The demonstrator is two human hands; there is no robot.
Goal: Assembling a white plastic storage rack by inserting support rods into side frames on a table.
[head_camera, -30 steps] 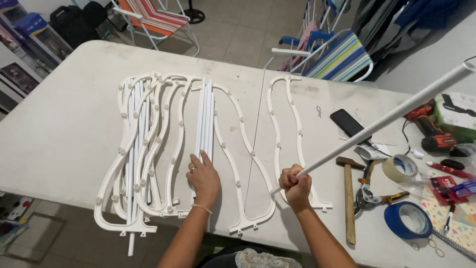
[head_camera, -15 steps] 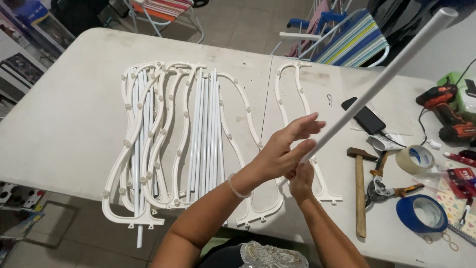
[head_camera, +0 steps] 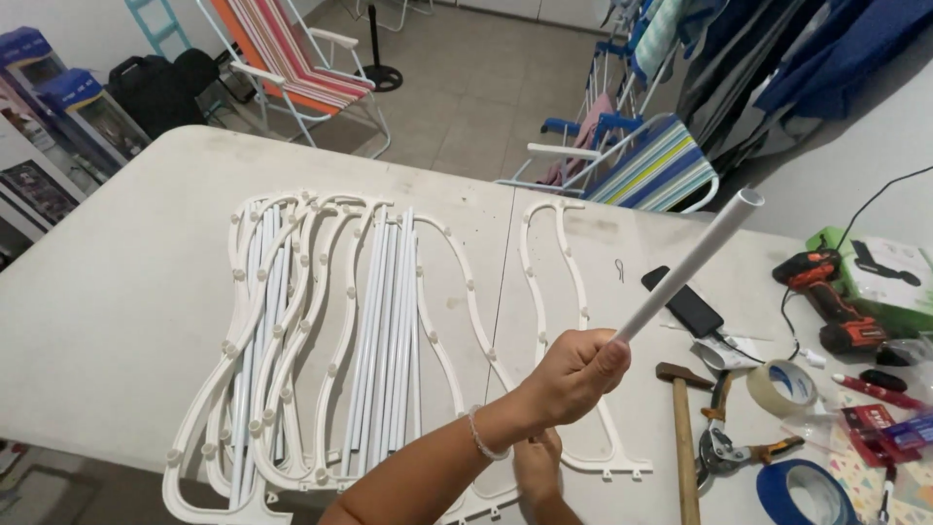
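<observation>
A wide white bench (head_camera: 117, 292) fills most of the view. Beyond its far edge stand folding chairs, one striped orange and red (head_camera: 292, 58), one striped blue and green (head_camera: 651, 165).

On the bench lies a spread of wavy white plastic frames (head_camera: 292, 321) dotted with small pegs, and straight white rods (head_camera: 384, 331) lie side by side among them. One more wavy frame (head_camera: 564, 321) lies apart to the right of the bench's middle seam.

A long white tube (head_camera: 695, 261) slants above the bench, from low near the middle of the view up to the right, its open round end highest and well clear of the surface. The left hand (head_camera: 573, 374) is closed round the tube's lower part, the fingers (head_camera: 603, 360) wrapped over it so that the tube comes out of the fist just above the knuckles. A thin bracelet (head_camera: 476, 433) circles that wrist. The right hand (head_camera: 539, 472) sits directly below the left, mostly hidden by it; I cannot tell whether its fingers grip the tube's bottom end.

To the right lie a red cordless drill (head_camera: 826, 292), a blue tape roll (head_camera: 802, 491), a wooden-handled hammer (head_camera: 680, 428), a dark phone (head_camera: 685, 303), a beige tape roll (head_camera: 782, 387) and pliers (head_camera: 724, 447).
</observation>
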